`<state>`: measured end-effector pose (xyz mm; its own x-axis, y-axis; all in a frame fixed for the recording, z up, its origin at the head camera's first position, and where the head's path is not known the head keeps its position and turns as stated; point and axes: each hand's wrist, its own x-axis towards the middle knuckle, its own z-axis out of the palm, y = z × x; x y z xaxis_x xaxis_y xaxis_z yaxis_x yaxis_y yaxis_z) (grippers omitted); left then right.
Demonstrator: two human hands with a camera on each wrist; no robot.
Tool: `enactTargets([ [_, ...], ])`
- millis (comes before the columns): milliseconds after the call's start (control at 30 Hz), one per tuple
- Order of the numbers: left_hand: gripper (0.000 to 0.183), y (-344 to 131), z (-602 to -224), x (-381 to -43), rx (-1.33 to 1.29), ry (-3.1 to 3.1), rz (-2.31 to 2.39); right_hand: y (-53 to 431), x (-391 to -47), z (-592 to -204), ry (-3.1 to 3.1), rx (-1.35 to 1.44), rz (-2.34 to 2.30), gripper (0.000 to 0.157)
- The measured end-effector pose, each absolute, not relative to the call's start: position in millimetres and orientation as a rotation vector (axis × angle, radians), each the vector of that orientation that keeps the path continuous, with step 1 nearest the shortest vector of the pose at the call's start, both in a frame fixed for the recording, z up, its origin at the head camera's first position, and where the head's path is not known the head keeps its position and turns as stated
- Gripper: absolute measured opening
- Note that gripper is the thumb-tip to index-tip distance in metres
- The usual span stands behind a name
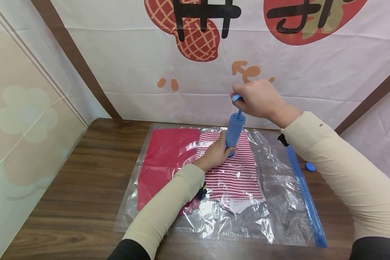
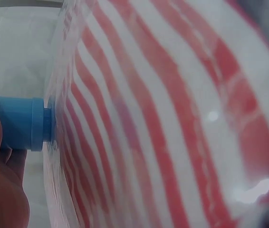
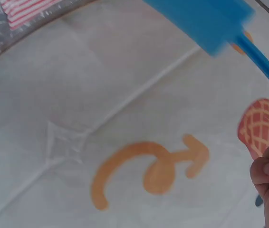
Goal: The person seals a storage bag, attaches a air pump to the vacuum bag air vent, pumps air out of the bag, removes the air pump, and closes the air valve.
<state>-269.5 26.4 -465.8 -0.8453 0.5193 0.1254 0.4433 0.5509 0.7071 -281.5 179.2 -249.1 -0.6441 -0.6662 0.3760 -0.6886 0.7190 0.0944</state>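
A blue hand pump (image 1: 235,130) stands slightly tilted on the valve of a clear plastic vacuum bag (image 1: 279,202). My left hand (image 1: 216,151) grips the pump's barrel low down, close to the bag. Up above, my right hand (image 1: 260,99) holds the pump's handle, with part of the rod showing beneath it. Inside the bag lie a red folded cloth (image 1: 169,155) and a red-and-white striped garment (image 1: 234,180). In the left wrist view the pump's nozzle end (image 2: 37,124) meets the bag over the stripes.
Along the bag's right side runs a blue zip strip (image 1: 307,202). A small blue cap (image 1: 310,166) lies on the wooden table (image 1: 74,195) just right of it. Behind the table hangs a printed white cloth (image 1: 126,65).
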Motion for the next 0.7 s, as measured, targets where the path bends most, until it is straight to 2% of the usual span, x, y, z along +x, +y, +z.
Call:
enactTargets([
  [267,0.067,26,-464,-269,0.784,2.658,1.161,179,-280,-213,-2.451,1.019,0.092,0.010],
  [700,0.066,28,-463,-269,0.752,2.635,1.182,178,-271,-163,-2.361,0.931,0.026,0.014],
])
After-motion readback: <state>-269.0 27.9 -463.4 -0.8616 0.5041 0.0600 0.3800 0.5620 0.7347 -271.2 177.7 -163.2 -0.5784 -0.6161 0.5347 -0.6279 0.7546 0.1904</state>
